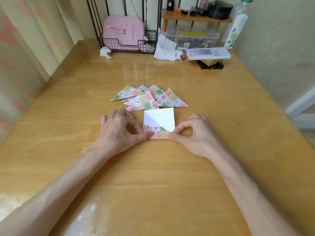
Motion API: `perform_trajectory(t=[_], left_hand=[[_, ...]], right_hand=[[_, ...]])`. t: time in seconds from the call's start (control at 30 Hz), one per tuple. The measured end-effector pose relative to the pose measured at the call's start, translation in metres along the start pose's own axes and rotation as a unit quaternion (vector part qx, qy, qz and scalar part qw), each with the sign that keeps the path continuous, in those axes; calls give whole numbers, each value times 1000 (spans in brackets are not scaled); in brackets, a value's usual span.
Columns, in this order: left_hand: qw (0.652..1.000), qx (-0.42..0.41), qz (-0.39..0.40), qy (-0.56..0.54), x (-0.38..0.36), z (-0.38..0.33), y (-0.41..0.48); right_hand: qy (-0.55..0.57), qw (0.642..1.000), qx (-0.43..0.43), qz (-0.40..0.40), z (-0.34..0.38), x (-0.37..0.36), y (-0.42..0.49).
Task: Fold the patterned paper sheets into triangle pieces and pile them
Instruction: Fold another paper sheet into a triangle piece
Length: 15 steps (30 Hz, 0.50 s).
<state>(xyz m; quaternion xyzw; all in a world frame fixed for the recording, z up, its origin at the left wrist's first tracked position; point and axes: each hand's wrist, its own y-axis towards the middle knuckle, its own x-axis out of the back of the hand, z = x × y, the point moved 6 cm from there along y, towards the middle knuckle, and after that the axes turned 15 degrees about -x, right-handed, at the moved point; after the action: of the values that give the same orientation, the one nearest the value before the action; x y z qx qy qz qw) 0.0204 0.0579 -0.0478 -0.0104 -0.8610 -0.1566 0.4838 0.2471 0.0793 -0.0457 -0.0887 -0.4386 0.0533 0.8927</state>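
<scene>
Folded triangles [148, 99] lie fanned in a loose pile on the bench [170, 176] — part done. Just nearer, one patterned sheet [160, 119] lies white side up, fold barely begun — left hand [119, 128] and right hand [196, 132] each pinch a near corner.

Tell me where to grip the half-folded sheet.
Pinch the patterned flap on the near edge of the half-folded sheet, at its two ends, coming from the near side. The sheet lies flat on the table; only that turned-over edge offers a grip, and the pile of triangles crowds the far edge.
</scene>
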Motion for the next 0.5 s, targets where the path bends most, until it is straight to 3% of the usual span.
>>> perform_trajectory(t=[0.5], left_hand=[[1000, 8, -17, 11, 1, 8, 1]], right_hand=[[2, 1000, 25, -11, 4, 2, -5]])
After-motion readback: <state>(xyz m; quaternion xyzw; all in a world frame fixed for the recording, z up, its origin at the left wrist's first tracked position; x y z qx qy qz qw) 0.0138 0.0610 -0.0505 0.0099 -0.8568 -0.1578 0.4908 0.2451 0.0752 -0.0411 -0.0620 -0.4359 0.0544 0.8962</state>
